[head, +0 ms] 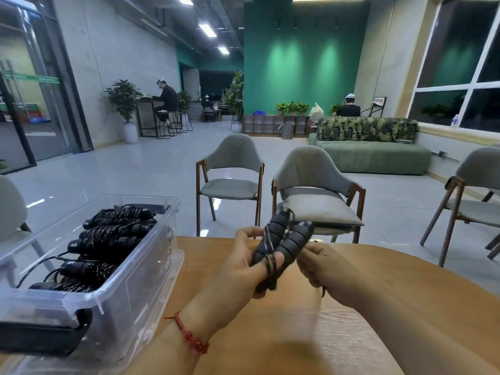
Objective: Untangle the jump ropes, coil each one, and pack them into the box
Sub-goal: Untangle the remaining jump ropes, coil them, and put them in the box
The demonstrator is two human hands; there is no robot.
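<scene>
A black jump rope (281,243) with two foam handles side by side is held above the wooden table (311,334). My left hand (240,269) grips both handles, its thumb over the cord wound round them. My right hand (322,266) is curled beside the handles at the right and pinches the thin cord's end, which pokes out below its fingers. At the left stands a clear plastic box (130,288) holding several coiled black jump ropes (108,239), one loose cord hanging over its near side.
Two grey chairs (232,182) (316,196) stand just past the table's far edge, another chair (470,196) at the right. A green sofa (370,155) lies behind them. A black strap (40,339) sits against the box's near corner. People sit far off.
</scene>
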